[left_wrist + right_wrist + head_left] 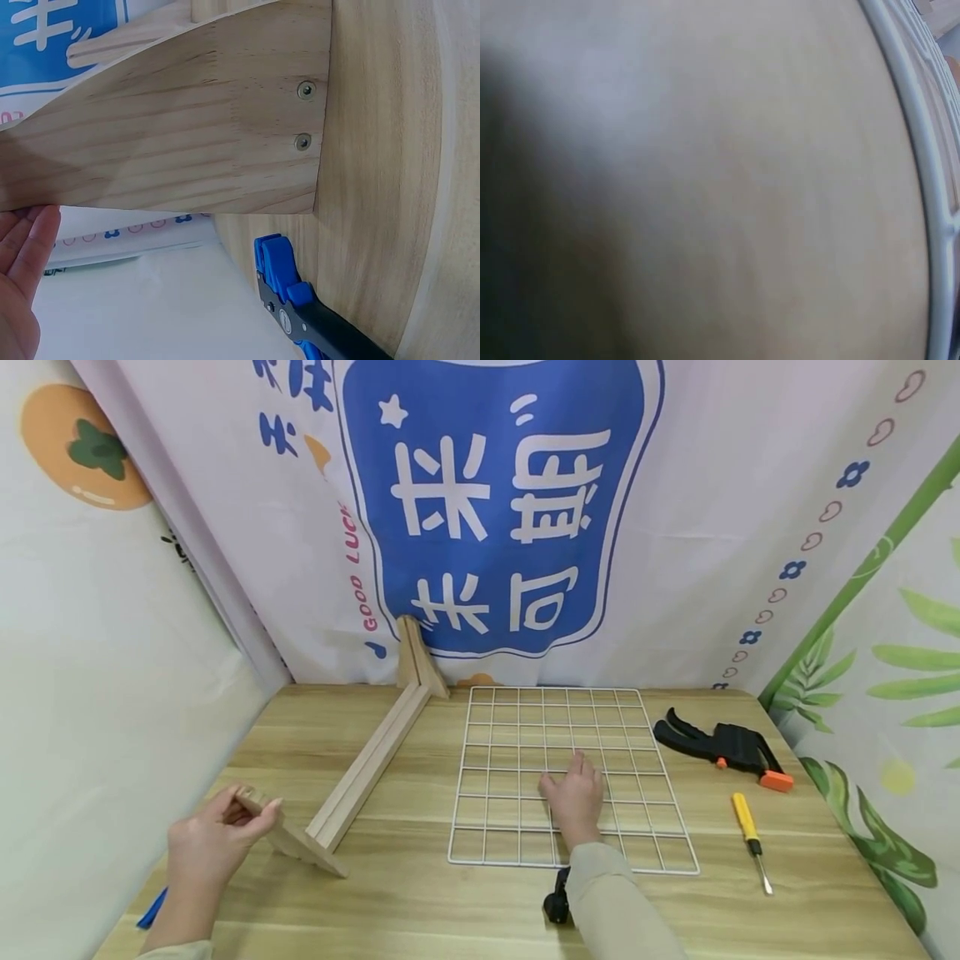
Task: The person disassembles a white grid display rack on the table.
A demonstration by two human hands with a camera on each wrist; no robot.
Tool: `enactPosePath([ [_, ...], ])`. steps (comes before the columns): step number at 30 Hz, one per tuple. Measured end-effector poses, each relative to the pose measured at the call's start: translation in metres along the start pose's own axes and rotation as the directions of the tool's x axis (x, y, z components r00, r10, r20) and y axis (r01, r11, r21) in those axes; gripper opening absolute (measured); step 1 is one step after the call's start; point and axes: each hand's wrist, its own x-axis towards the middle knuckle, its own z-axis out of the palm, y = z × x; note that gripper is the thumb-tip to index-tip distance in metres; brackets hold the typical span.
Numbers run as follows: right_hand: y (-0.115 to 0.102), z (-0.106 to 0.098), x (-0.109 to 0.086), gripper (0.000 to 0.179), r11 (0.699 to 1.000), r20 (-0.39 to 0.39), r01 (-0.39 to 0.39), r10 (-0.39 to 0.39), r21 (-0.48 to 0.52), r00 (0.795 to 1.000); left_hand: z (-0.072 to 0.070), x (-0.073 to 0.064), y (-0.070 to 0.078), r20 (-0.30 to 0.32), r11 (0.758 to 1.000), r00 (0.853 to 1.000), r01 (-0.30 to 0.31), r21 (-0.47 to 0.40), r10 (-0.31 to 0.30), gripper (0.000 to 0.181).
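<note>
My left hand (213, 839) grips the top of the near wooden end piece (306, 850), its thumb and curled fingers on either side. This tapered board stands at the near end of a long wooden beam (375, 760), and two screw heads (304, 91) show on its outer face. A matching end piece (422, 660) rises at the far end. My right hand (577, 797) rests on a white wire grid panel (555, 688) lying flat, fingers spread loosely over the wires. In the right wrist view only the panel's edge wire (922, 157) shows sharply; the rest is blurred.
To the right of the grid lie a black bar clamp (738, 746) with orange ends and a yellow-handled screwdriver (742, 817). A blue-and-black hand tool (281, 270) lies at the table's left edge. Printed cloth (697, 593) hangs right behind the wooden table (420, 910).
</note>
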Motion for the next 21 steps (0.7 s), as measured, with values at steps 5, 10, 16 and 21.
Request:
enactPosePath([
  [5,-0.001,0.0,0.001,0.082,1.0,0.014,0.008,-0.008,-0.009,1.0,-0.005,0.0,0.002,0.046,0.999,0.999,0.029,-0.028,-0.028,0.056],
  [10,-0.001,-0.001,0.002,0.081,1.0,0.008,0.016,-0.016,-0.01,1.0,-0.006,0.005,0.006,0.083,0.997,0.994,0.068,-0.032,-0.065,0.03],
  [16,-0.001,-0.004,0.005,0.079,1.0,0.009,0.005,-0.005,-0.004,1.0,-0.002,0.007,0.01,0.119,0.978,0.974,0.2,-0.061,-0.192,0.023],
  [21,-0.003,-0.017,0.01,0.076,0.993,0.038,-0.068,0.065,0.095,0.997,-0.005,0.009,0.013,0.149,0.916,0.906,0.402,-0.008,-0.396,0.039],
])
